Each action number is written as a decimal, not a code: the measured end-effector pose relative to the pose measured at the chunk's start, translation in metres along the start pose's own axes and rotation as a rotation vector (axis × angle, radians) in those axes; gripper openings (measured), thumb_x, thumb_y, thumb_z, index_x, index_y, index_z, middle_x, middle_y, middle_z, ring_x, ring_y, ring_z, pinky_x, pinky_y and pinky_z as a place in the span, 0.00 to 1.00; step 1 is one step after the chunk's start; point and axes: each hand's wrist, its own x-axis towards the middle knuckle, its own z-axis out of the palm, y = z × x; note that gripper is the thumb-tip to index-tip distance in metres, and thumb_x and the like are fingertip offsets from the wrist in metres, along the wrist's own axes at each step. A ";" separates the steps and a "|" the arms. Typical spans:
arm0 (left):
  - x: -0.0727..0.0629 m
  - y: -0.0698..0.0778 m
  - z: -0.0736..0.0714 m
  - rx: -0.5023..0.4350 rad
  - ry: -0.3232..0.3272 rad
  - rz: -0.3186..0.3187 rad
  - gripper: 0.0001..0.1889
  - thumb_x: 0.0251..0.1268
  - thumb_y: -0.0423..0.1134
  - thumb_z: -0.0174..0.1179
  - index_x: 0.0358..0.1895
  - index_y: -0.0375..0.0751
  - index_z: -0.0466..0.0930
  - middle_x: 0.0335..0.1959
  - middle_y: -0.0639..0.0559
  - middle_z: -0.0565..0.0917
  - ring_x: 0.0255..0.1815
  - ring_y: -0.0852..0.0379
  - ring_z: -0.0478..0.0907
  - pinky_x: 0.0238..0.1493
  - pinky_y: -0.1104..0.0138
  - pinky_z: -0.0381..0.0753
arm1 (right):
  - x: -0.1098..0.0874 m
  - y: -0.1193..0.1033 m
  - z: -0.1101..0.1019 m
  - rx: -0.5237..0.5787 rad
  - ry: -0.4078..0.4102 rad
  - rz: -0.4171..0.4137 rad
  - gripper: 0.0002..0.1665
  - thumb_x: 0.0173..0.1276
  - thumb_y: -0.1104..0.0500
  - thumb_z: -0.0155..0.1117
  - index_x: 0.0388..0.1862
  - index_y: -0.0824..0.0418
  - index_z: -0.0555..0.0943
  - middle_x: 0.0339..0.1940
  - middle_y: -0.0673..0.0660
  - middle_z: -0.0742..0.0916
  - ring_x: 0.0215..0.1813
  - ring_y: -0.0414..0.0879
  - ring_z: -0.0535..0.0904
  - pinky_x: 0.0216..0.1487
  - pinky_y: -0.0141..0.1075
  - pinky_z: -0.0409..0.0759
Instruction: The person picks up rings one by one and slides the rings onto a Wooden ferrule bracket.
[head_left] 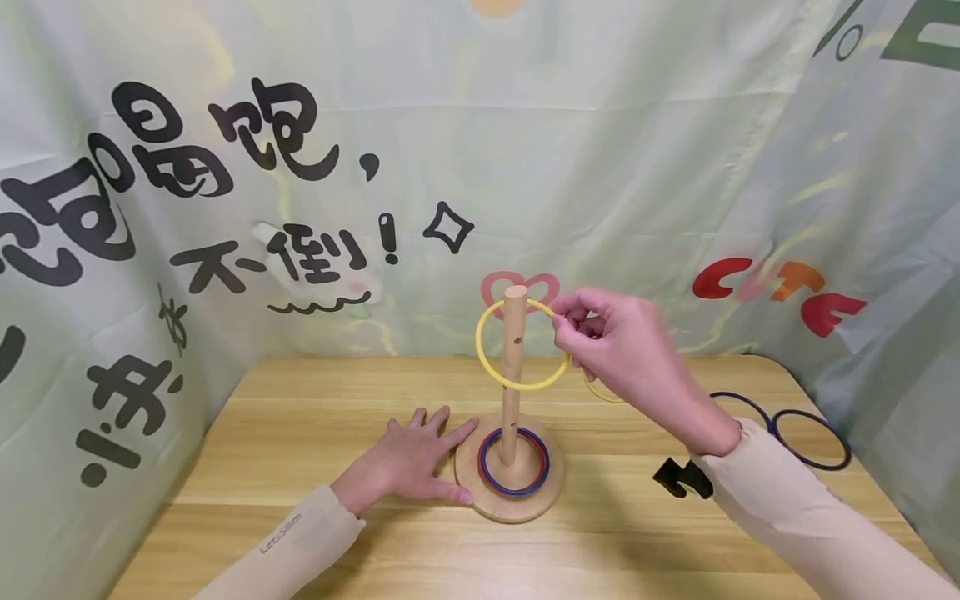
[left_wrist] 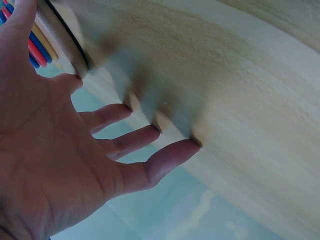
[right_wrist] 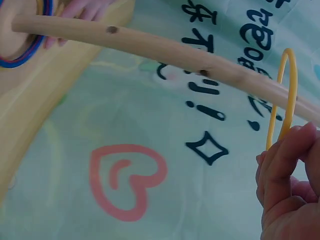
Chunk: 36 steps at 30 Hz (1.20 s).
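A wooden post (head_left: 512,350) rises from a round wooden base (head_left: 510,511). My right hand (head_left: 622,337) pinches a yellow ring (head_left: 542,386) by its right side, between thumb and fingers. In the right wrist view that yellow ring (right_wrist: 291,85) encircles the post (right_wrist: 160,47) near its top end. Lying around the post's foot are a blue ring (head_left: 517,493) and a red ring (head_left: 542,477). My left hand (head_left: 412,458) lies with fingers spread at the base's left side, thumb touching its edge; the left wrist view shows its fingertips (left_wrist: 192,145) on the tabletop.
Two dark blue rings (head_left: 816,467) lie at the table's right. Another yellow ring (head_left: 606,398) is partly hidden behind my right hand. A small black object (head_left: 670,477) sits by the right sleeve. Printed curtains (head_left: 600,183) surround the wooden table (head_left: 315,392).
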 end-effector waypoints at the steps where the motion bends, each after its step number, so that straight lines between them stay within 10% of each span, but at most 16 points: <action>1: 0.000 0.000 0.000 0.000 0.000 -0.001 0.60 0.58 0.86 0.59 0.91 0.64 0.55 0.86 0.34 0.60 0.79 0.23 0.62 0.59 0.19 0.68 | -0.001 0.004 0.003 -0.010 -0.008 0.006 0.09 0.74 0.68 0.67 0.43 0.56 0.90 0.27 0.53 0.85 0.18 0.49 0.77 0.19 0.37 0.75; 19: -0.002 -0.002 0.001 0.001 -0.002 0.000 0.60 0.59 0.87 0.58 0.91 0.64 0.53 0.86 0.34 0.59 0.80 0.21 0.61 0.60 0.19 0.67 | -0.042 0.090 0.061 0.055 -0.165 0.132 0.08 0.73 0.71 0.67 0.39 0.60 0.88 0.25 0.49 0.83 0.15 0.42 0.73 0.16 0.33 0.71; 36: -0.001 0.001 -0.001 0.002 0.004 -0.001 0.59 0.58 0.86 0.60 0.90 0.64 0.55 0.85 0.34 0.61 0.79 0.20 0.62 0.59 0.20 0.69 | -0.064 0.120 0.092 0.031 -0.233 0.112 0.10 0.68 0.75 0.64 0.41 0.66 0.88 0.26 0.47 0.82 0.19 0.37 0.76 0.18 0.32 0.74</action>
